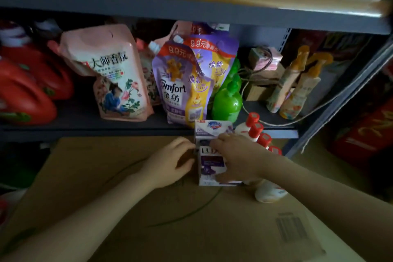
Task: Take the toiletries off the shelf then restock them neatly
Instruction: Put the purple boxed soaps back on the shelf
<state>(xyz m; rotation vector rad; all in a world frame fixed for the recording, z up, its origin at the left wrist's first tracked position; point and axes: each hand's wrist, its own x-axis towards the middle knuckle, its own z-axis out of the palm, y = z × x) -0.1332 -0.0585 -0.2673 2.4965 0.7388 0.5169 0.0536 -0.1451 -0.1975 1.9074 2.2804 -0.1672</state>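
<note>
Nearest, a flat cardboard sheet [148, 208] carries a row of purple soap boxes [211, 164]. The right hand [236, 155] grips them, thumb against the near end; the left hand [170, 161] seems to press curled fingers to their side (dim view). Beside stand red-capped bottles [258, 132]. Beyond, the shelf [85, 127] holds refill pouches [180, 83].
</note>
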